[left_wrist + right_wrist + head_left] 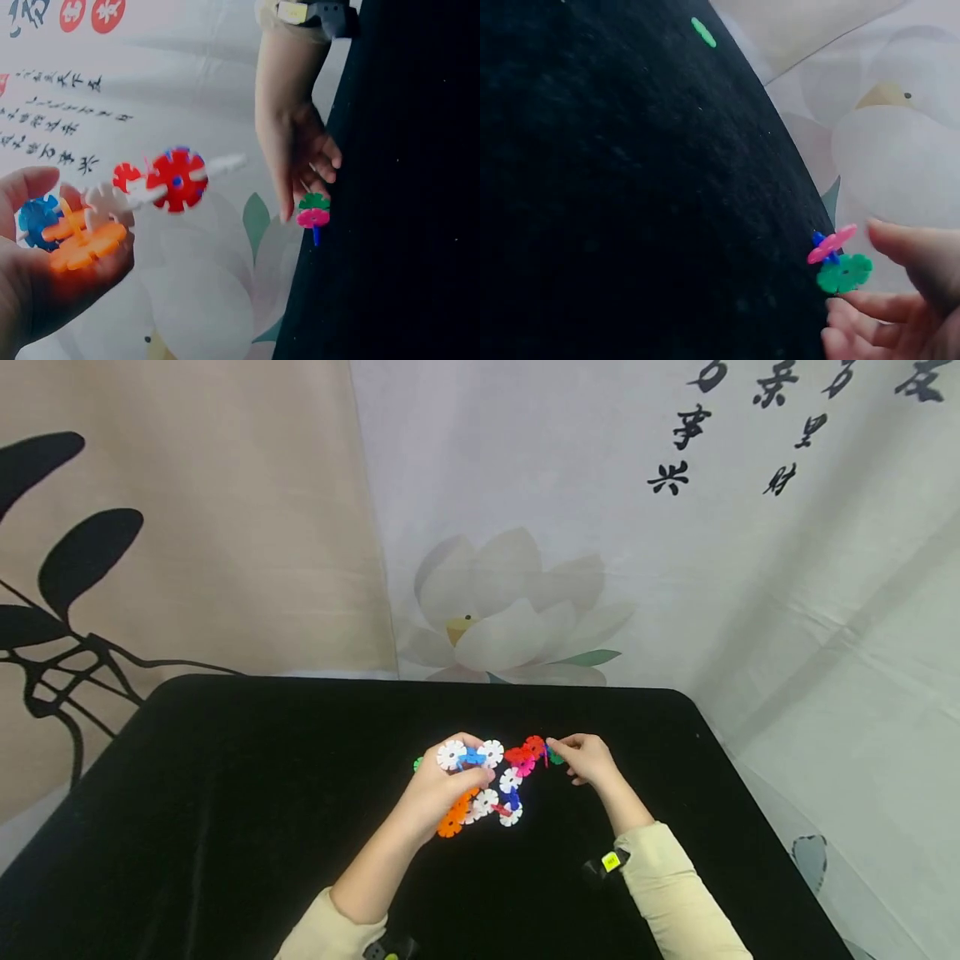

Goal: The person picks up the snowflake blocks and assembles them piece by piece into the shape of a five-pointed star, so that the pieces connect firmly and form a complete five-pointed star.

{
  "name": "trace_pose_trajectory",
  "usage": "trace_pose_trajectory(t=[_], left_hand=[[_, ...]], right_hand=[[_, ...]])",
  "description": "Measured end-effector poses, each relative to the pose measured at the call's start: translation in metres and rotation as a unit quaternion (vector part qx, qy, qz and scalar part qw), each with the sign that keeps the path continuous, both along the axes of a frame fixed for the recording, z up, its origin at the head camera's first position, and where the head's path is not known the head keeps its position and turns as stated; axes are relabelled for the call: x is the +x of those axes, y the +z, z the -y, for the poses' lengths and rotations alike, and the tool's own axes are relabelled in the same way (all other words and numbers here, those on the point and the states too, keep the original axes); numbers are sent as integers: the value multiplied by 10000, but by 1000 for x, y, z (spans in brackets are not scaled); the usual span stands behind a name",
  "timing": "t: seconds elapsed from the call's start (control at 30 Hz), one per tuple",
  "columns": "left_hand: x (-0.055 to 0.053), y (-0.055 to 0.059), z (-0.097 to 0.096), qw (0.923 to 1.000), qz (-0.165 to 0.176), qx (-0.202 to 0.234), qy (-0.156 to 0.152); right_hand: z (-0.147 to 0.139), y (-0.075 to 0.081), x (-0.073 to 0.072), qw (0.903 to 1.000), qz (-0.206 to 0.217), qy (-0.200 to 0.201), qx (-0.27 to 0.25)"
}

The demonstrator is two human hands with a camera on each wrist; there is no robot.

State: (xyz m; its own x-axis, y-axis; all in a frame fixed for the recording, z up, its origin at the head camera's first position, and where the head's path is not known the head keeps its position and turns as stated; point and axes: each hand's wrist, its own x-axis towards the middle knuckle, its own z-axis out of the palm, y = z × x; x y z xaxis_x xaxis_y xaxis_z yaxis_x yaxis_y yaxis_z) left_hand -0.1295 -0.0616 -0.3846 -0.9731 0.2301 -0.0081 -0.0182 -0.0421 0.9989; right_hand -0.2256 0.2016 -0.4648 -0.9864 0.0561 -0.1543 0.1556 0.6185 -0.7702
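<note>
My left hand (442, 785) grips a joined cluster of notched, flower-shaped plastic discs. Among them are white discs (452, 755), a blue disc (472, 757), orange discs (450, 823) and red discs (534, 746). In the left wrist view, an orange disc (90, 246) lies by the palm, while a red disc (178, 180) sticks out beyond the fingers. My right hand (588, 760) pinches a small joined piece at its green disc (845, 273). A pink disc (832, 244) and a blue disc (819, 238) are attached to that green one. The palm covers part of the cluster.
A loose green disc (703, 32) lies on the black-covered table (262, 827); in the head view it shows just left of my left hand. Behind the table's far edge hangs a printed cloth (525, 485).
</note>
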Motion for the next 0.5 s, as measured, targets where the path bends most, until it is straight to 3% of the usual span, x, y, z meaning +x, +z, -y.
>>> trace_pose_trajectory(t=[0.2, 0.5], left_hand=[[0, 0, 2, 9991, -164, 300, -249], [0, -1, 4, 9973, -402, 480, -390]], right_hand=[[7, 11, -7, 9964, 153, 750, 364], [10, 13, 1, 9957, 205, 861, 262]])
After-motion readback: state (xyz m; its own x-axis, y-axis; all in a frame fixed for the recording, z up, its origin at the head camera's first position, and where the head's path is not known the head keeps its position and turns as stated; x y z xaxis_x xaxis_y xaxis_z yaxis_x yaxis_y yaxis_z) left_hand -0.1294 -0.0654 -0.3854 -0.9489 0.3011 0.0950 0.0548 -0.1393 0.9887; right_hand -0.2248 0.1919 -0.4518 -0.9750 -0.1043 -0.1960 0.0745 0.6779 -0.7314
